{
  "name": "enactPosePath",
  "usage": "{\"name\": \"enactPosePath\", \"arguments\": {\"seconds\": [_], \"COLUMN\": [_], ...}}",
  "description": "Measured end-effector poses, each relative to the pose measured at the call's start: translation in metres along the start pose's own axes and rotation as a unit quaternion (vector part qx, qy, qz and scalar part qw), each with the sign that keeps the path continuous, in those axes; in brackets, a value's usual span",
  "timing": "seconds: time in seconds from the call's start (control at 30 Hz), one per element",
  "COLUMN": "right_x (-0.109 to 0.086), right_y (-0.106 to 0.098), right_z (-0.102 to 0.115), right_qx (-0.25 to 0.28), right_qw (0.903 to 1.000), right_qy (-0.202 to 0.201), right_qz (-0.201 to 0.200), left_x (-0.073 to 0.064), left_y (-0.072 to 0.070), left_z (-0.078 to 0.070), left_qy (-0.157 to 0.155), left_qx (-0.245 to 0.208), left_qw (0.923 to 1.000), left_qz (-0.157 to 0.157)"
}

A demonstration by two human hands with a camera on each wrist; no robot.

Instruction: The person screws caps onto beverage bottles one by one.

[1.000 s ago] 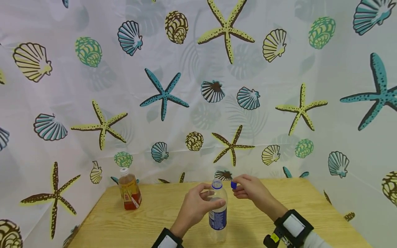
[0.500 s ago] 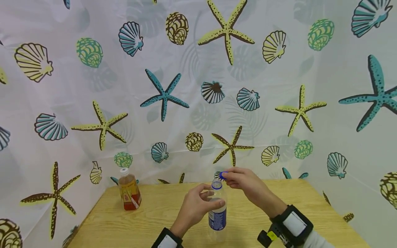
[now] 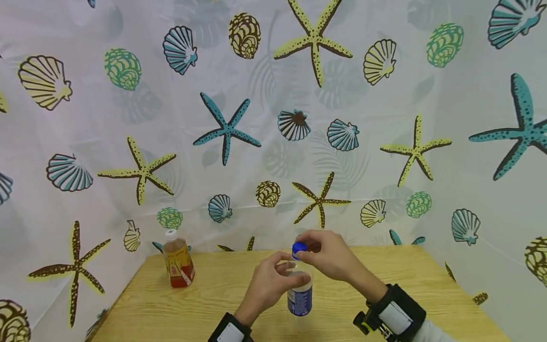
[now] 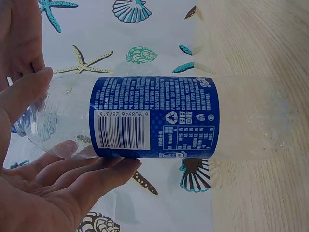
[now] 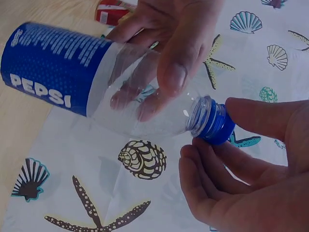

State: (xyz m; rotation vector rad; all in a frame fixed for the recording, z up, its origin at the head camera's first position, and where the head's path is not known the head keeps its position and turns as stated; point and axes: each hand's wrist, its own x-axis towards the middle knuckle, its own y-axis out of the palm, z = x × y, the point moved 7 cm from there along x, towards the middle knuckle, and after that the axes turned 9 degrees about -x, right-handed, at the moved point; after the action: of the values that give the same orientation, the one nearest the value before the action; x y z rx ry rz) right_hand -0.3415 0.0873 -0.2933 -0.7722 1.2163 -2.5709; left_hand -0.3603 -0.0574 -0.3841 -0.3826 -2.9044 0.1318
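Observation:
A clear plastic Pepsi bottle (image 3: 300,302) with a blue label stands upright on the wooden table, see-through and apparently without drink inside. Around its upper body my left hand (image 3: 270,285) holds it between thumb and fingers; the left wrist view shows the label's barcode side (image 4: 154,118). A blue bottle cap (image 3: 299,247) sits on the bottle's mouth. My right hand (image 3: 331,256) pinches that cap between thumb and fingertips. In the right wrist view the cap (image 5: 221,126) covers the end of the threaded neck, with some thread still showing.
Toward the table's back left stands a bottle of reddish-brown liquid (image 3: 179,266) with a white cap and a yellow label. A white curtain (image 3: 256,156) printed with shells and starfish rises behind and beside the wooden table (image 3: 205,294).
My right hand has brought the blue cap leftward from beside the bottle, over the neck, and down onto the mouth. The left hand keeps its hold on the bottle.

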Motion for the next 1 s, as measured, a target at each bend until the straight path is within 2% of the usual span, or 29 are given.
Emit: {"name": "enactPosePath", "arguments": {"seconds": [0.33, 1.0], "right_x": [0.002, 0.0028], "right_y": [0.0017, 0.0021], "right_z": [0.0014, -0.0054], "right_qx": [-0.03, 0.009], "right_qw": [0.9991, 0.9995], "right_qy": [-0.029, -0.02], "right_qz": [0.006, 0.021], "left_x": [-0.0013, 0.0007], "left_y": [0.0, 0.0002], "left_z": [0.0005, -0.0006], "left_qy": [-0.006, -0.007], "left_qx": [0.007, 0.022], "left_qw": [1.0, 0.9997], "left_qz": [-0.004, -0.004]}}
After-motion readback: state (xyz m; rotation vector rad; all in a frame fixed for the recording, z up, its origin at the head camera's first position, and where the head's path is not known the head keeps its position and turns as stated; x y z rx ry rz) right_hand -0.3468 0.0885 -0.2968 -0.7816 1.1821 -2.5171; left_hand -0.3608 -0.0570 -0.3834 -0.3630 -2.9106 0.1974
